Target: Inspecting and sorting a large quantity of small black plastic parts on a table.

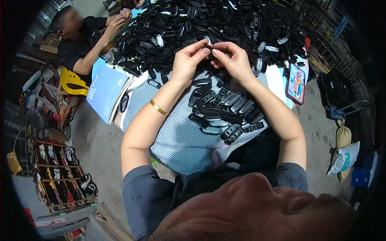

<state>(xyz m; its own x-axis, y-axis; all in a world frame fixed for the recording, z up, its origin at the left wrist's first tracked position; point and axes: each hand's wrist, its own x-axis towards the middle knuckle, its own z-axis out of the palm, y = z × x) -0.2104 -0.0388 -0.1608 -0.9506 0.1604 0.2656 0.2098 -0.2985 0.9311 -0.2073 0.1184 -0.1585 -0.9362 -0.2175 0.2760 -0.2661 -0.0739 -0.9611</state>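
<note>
At the frame's upper centre, our left hand [188, 62] and right hand [235, 63] pinch a small dark piece [210, 47], mostly hidden by thumbs and fingers, before a heap of black parts [229, 24].

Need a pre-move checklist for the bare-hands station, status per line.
1. Left hand and right hand on the same part: ok, fingertips meet around a small dark part.
2. Part's shape and orientation readable: cannot tell, fingers hide most of it.
3. Left wrist free of jewellery: not ok, gold bracelet worn.
4. Phone clear of the right hand: ok, off to the right, screen lit.
5. Book clear of the left forearm: ok, visible gap.
6. Co-worker's hands apart from the wearer's: ok, far upper left.
</note>
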